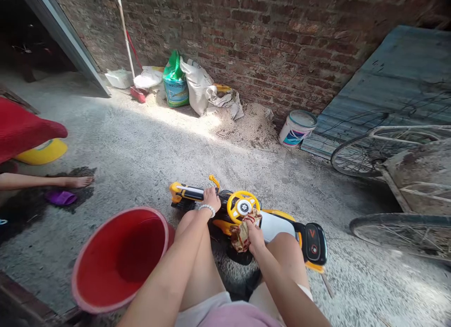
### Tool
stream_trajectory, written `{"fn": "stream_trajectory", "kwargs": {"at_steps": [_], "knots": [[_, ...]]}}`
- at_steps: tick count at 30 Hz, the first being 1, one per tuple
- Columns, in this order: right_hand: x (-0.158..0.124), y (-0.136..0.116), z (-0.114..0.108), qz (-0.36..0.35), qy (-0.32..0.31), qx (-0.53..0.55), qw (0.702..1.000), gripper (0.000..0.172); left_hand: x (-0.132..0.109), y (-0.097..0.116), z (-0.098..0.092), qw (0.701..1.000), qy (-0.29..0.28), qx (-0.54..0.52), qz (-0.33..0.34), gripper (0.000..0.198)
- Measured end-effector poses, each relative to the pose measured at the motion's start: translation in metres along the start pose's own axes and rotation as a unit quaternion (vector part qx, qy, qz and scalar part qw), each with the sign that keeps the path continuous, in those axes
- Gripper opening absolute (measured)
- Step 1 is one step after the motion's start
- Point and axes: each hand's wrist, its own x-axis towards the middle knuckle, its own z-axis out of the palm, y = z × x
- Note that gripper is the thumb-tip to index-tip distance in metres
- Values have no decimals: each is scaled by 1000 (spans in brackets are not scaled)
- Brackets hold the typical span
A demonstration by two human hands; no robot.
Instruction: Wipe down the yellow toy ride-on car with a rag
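From the head camera: left hand point(211, 198) on the yellow-and-black toy ride-on car point(278, 226), fingers draped over hard moulded plastic, grip impossible to tell. Right hand point(255, 237) closed on 1 crumpled, stained, patterned rag point(240, 235), cloth bunched against the car just below the glossy yellow steering wheel point(243, 206). Red plastic bucket point(116, 266) just beside the left thigh, on gritty concrete floor point(116, 144).

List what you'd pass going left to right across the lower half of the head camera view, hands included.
Purple slipper, red plastic bucket, left hand, right hand, black end panel of the yellow toy ride-on, bicycle wheel.
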Motion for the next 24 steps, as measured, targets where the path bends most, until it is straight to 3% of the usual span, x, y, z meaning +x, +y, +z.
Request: {"fn": "stream_trajectory", "kwargs": {"at_steps": [2,5,7,9,16,19,22,24], "knots": [[4,-19,-15,-46,18,-164,985,40,0,-1,1,1000,6,-2,0,43],[14,-54,-34,-129,44,-419,898,48,1,-3,3,1000,10,-13,-1,44],[19,-74,-39,-168,41,-509,843,49,1,-3,3,1000,4,-17,-3,44],[24,-86,-39,-191,29,-556,808,44,1,-4,4,1000,3,-19,-6,44],[39,-108,-29,-206,12,-637,743,36,3,-7,9,1000,19,-22,1,47],[49,-128,-12,-247,1,-685,685,36,4,-10,10,1000,15,-13,-2,48],[59,-152,8,-316,-56,-727,606,32,5,-11,10,1000,16,-4,1,50],[64,-164,15,-325,-100,-734,588,30,5,-10,9,1000,16,3,0,50]]}}
